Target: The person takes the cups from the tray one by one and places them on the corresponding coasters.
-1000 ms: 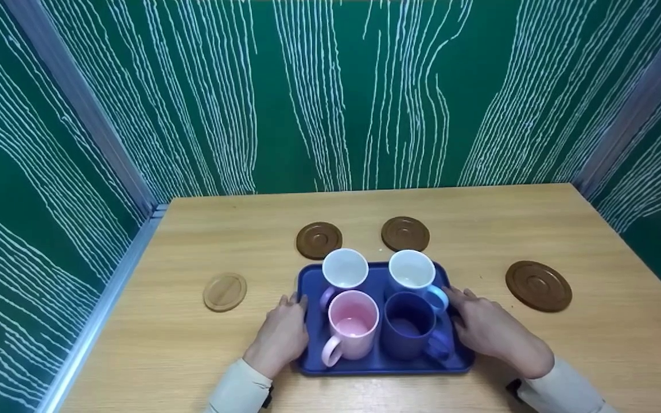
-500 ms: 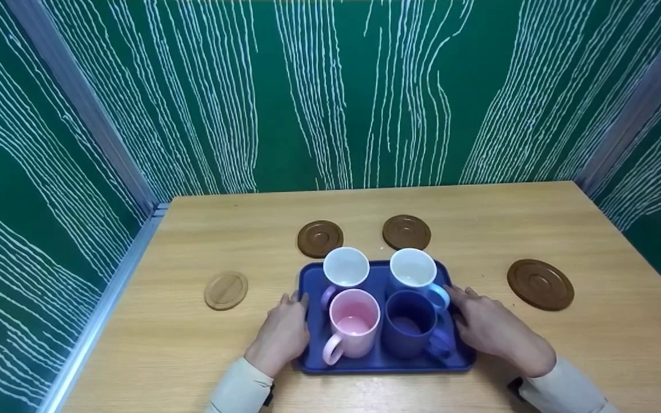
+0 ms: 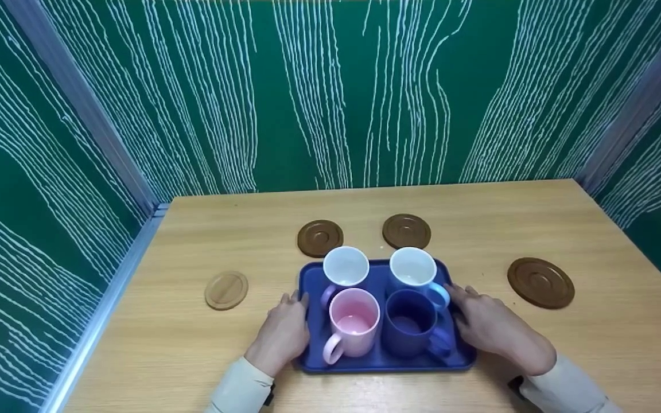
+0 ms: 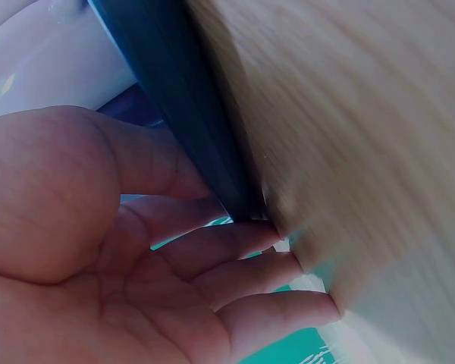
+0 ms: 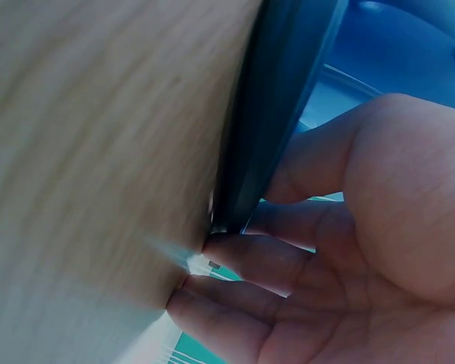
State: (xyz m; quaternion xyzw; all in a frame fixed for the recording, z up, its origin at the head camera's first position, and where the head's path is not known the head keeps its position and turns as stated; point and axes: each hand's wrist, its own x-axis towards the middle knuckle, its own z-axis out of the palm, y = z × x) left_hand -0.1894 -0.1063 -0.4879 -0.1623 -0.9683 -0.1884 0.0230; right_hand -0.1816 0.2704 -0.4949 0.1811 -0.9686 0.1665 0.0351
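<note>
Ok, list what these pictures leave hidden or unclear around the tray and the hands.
- Head view: left hand and right hand cover the blue tray side rims; fingertips underneath unseen.
- Wrist views: table blurred; mugs cut off by the frame.
- Dark blue mug handle: partly hidden by the right hand.

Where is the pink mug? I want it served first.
In the head view, the pink mug stands front-left on the blue tray, beside the dark blue mug.

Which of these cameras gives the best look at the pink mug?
The head view: the pink mug shows whole from above on the blue tray, handle toward the person, beside the dark blue mug. The left wrist view shows only a blurred pale shape past the tray's rim, perhaps a mug. The right wrist view shows none of it.
</note>
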